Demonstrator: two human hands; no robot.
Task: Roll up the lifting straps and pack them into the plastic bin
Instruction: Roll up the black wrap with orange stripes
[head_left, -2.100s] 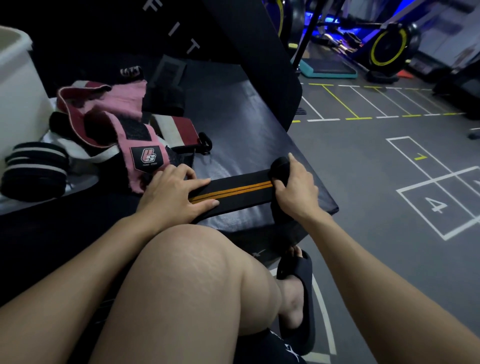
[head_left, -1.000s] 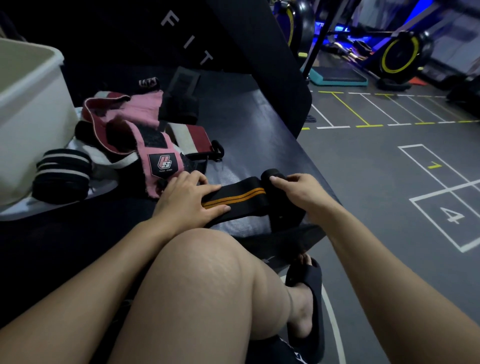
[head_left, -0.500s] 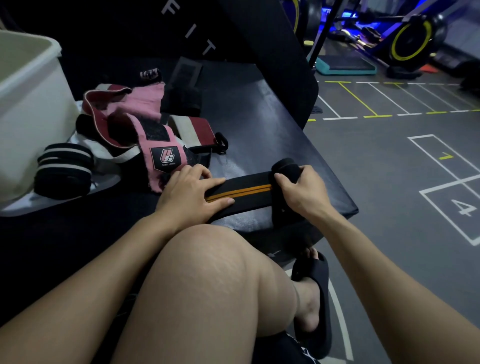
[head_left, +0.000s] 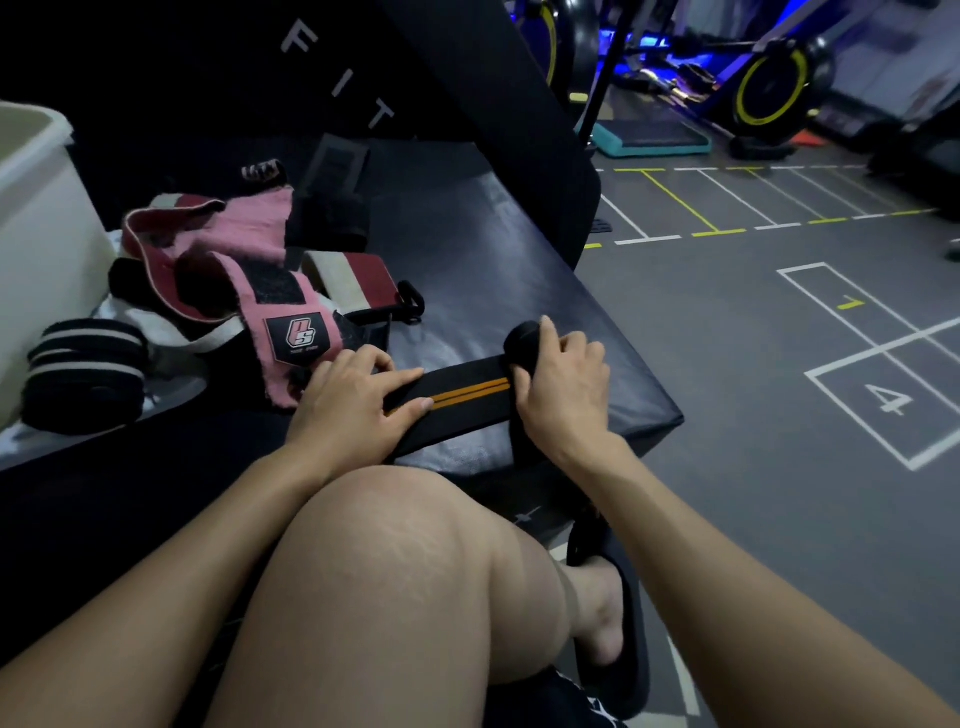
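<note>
Now a strap (head_left: 462, 397) is being rolled near the pad's (head_left: 519, 249) front right corner.

Its roll (head_left: 521, 336) is being gripped by the right hand (head_left: 563, 384); the flat tail is being pressed leftward under the left hand's (head_left: 353, 405) straight fingers, the bin (head_left: 36, 218) lying far left.

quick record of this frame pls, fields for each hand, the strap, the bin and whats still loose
left hand: flat, pressing the strap down
right hand: gripping the strap's rolled end
black strap with orange stripes: partly rolled, stretched between both hands on the black pad
plastic bin: far left, contents hidden
loose: pink wrap
rolled: black-and-white roll
</note>
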